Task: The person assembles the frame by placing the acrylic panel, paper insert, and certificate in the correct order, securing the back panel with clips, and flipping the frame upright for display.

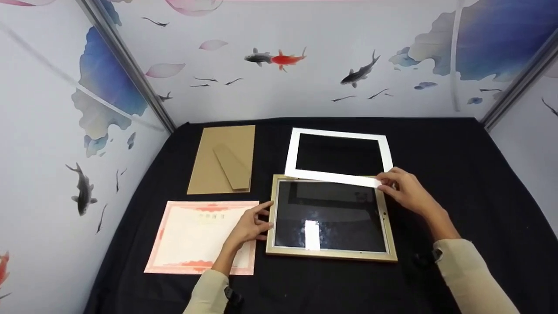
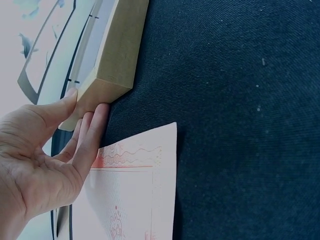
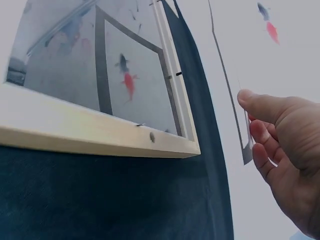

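Observation:
A gold-coloured picture frame (image 1: 331,256) lies on the black cloth, its dark glass pane (image 1: 331,213) reflecting a bright patch. My left hand (image 1: 247,226) holds the frame's left side; in the left wrist view the thumb is at the upper edge and the fingers lie against the outer side. The right hand (image 1: 407,192) pinches the near right corner of a white mat board (image 1: 340,176) with a rectangular opening. That mat is raised and tilted behind the frame, its near strip overlapping the frame's far edge. Its reflection shows in the glass in the right wrist view.
Left of the frame lies a certificate (image 1: 196,235) with a red and pink border, partly under my left forearm. Behind it is a brown backing board (image 1: 200,165) with a stand flap (image 1: 231,168). White printed panels (image 1: 305,100) enclose the table at the back and sides.

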`<state>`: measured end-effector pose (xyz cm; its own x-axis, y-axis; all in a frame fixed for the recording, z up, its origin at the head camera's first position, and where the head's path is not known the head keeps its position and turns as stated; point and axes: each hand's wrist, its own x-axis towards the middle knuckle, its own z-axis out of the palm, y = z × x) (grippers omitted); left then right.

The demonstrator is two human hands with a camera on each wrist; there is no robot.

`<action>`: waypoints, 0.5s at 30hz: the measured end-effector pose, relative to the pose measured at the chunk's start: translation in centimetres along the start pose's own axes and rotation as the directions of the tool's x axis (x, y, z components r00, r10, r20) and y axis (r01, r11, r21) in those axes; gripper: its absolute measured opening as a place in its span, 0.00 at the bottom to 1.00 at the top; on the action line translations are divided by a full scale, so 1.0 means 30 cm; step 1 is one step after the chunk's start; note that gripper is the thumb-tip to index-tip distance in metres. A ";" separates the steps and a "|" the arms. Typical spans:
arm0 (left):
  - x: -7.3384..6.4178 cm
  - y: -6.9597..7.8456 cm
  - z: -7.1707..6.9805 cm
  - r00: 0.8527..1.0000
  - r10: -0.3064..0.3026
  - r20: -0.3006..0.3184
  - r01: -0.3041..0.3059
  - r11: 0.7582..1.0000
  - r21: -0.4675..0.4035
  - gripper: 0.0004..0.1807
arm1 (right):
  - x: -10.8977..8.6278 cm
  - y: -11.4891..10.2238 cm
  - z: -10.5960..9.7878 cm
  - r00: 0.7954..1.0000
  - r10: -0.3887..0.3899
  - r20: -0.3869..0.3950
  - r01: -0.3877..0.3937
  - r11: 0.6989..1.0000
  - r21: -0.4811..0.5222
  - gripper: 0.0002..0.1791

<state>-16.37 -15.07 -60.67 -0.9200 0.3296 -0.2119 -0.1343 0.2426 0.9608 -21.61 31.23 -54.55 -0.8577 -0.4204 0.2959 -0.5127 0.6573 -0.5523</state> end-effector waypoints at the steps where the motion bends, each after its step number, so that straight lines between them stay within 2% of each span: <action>1: 0.000 0.002 -0.001 1.000 -0.005 -0.001 0.005 1.000 -0.002 0.36 | -0.008 -0.005 0.002 1.000 -0.012 -0.001 0.012 1.000 0.003 0.13; 7: -0.002 0.018 -0.005 1.000 -0.028 -0.002 0.028 0.999 -0.015 0.37 | -0.068 -0.035 0.013 0.999 -0.053 -0.006 0.054 0.998 0.044 0.15; 15: -0.006 0.021 -0.005 1.000 -0.019 -0.007 0.018 0.999 -0.034 0.36 | -0.144 -0.086 0.053 0.996 -0.006 0.093 -0.001 0.997 0.074 0.12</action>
<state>-16.34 -15.13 -60.00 -0.9200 0.3186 -0.2284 -0.1637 0.2171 0.9623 -16.51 30.35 -55.64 -0.8475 -0.4807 0.2252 -0.5077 0.6099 -0.6085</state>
